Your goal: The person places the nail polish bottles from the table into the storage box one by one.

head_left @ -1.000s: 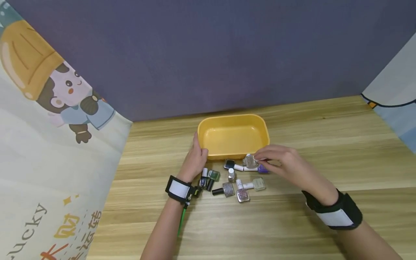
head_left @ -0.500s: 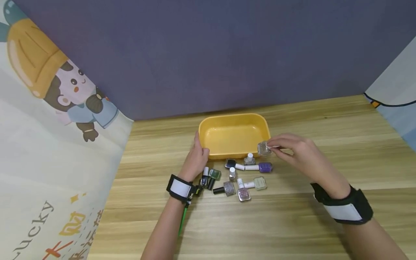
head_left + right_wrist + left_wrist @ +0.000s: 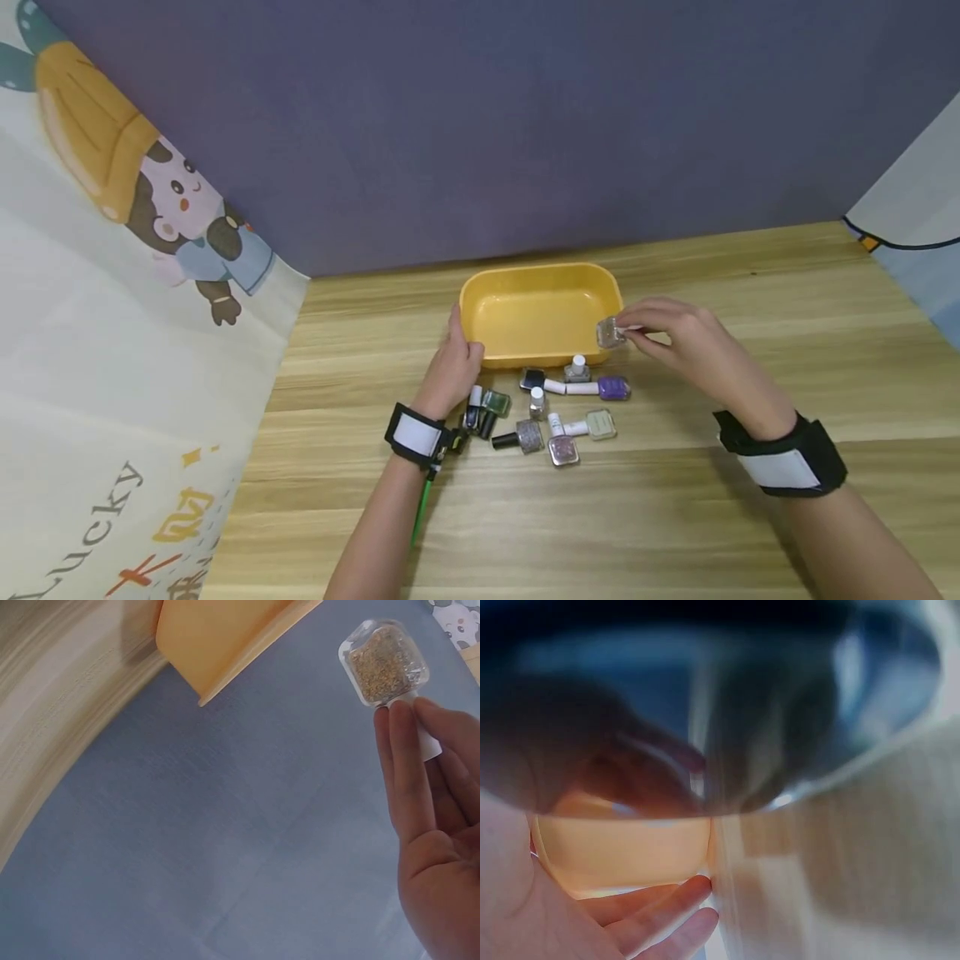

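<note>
My right hand point(image 3: 678, 337) pinches the white cap of a clear nail polish bottle point(image 3: 610, 332) and holds it by the right front corner of the yellow plastic tray point(image 3: 543, 362). Gold glitter shows inside that bottle point(image 3: 384, 664) in the right wrist view, its glass end pointing up and the cap between fingertips and thumb. My left hand point(image 3: 452, 371) grips the tray's left front corner, thumb at the front and fingers along the side wall. In the left wrist view, the fingers point(image 3: 660, 919) reach across in front of the tray point(image 3: 630, 851), and a dark glossy shape covers the top.
Several nail polish bottles lie before the tray, including a purple one point(image 3: 614, 388), a green one point(image 3: 496, 403), a pale one point(image 3: 601, 424) and a pink glitter one point(image 3: 563, 451). Two white-capped bottles point(image 3: 577, 369) stand upright. A dark wall panel point(image 3: 525, 133) rises behind the wooden table point(image 3: 750, 333).
My right hand has lifted the glitter bottle from the group in front of the tray, up to the right front corner. The left hand keeps its place on the tray.
</note>
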{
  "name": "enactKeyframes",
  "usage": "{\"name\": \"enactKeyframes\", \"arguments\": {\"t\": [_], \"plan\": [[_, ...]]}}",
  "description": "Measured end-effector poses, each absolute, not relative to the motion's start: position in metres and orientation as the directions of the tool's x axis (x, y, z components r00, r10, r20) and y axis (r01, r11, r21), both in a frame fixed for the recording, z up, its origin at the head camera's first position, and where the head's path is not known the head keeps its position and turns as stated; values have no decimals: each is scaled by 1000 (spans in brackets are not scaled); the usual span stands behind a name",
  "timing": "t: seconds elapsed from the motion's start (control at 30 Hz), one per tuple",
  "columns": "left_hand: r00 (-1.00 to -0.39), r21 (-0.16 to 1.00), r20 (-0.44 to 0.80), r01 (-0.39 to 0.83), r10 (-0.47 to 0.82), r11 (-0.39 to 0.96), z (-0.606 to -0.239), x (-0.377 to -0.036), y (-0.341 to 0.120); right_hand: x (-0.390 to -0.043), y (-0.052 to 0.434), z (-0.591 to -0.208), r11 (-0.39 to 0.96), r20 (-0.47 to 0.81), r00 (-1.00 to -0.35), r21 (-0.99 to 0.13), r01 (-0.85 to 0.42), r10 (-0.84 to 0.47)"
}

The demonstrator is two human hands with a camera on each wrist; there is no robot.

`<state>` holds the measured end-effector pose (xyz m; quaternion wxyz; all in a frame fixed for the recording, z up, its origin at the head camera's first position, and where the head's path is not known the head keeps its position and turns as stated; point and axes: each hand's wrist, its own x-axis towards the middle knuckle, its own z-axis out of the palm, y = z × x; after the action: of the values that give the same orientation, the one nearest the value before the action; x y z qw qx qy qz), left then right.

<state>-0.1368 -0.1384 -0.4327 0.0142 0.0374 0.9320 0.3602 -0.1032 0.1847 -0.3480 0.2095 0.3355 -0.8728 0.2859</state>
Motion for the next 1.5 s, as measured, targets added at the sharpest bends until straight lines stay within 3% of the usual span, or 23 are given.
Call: {"name": "enactKeyframes", "arguments": {"t": [0.27, 1.5], "plan": [[-997, 681, 4, 62, 80, 730, -434, -133, -140, -110, 186, -351, 640, 514, -723, -372, -672, -461], [-996, 621, 23, 83, 87, 780, -418, -116, -125, -123, 184, -371, 688, 325, -748, -299, -661, -578]]}}
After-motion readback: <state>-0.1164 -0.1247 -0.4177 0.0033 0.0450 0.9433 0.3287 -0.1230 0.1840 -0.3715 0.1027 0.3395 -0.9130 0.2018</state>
